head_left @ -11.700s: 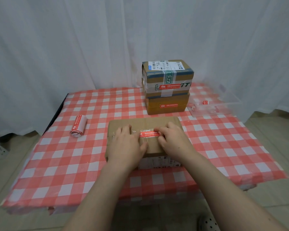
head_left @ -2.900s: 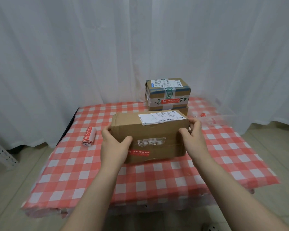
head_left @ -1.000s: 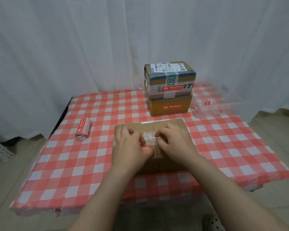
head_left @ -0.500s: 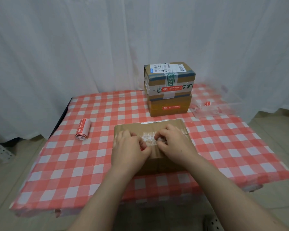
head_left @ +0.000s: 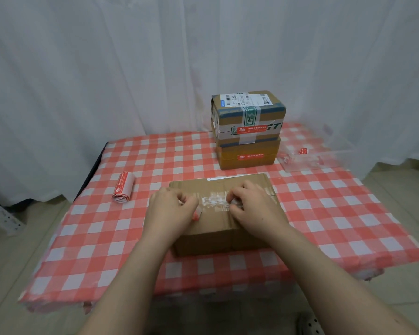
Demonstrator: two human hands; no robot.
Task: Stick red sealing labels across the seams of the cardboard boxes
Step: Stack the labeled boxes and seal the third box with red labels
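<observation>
**Two hands on the front box (head_left: 224, 221), one red label (head_left: 197, 215) half hidden**

Both hands resting on top of a flat cardboard box at the near middle of the checked surface (head_left: 87, 228). Left hand (head_left: 171, 210) curled, grip clenched around a small red label, only its tip showing at the fingertips, close above the box top. Right hand (head_left: 254, 205) bent over the taped seam (head_left: 214, 201), fingertips pinched together on the scuffed white tape; whether anything sits between them, impossible to tell. Behind, two stacked boxes (head_left: 248, 131), each with a red label stuck across its front. To the left, lying apart, a roll of labels (head_left: 123, 187). At far right, a clear plastic tray (head_left: 317, 158) with red scraps inside.
</observation>
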